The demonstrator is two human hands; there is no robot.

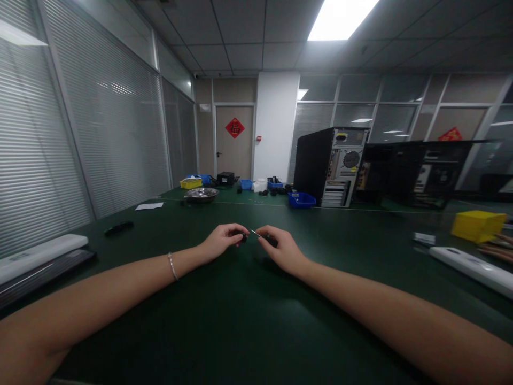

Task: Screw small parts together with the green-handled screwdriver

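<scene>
Above the middle of the dark green tabletop, my two hands face each other a short gap apart. My left hand, with a bracelet on its wrist, is closed on a small black object; its kind is too small to make out. Between the thumb and fingers of my right hand is a thin, shiny metal piece. Its tip points left toward the black object, and the two look apart. The rest of the metal piece is hidden by my fingers.
A black computer tower stands at the back right beside a blue bin. A metal bowl sits at the back left. Long white-and-black items lie at the left edge. A yellow box and a white bar are at right.
</scene>
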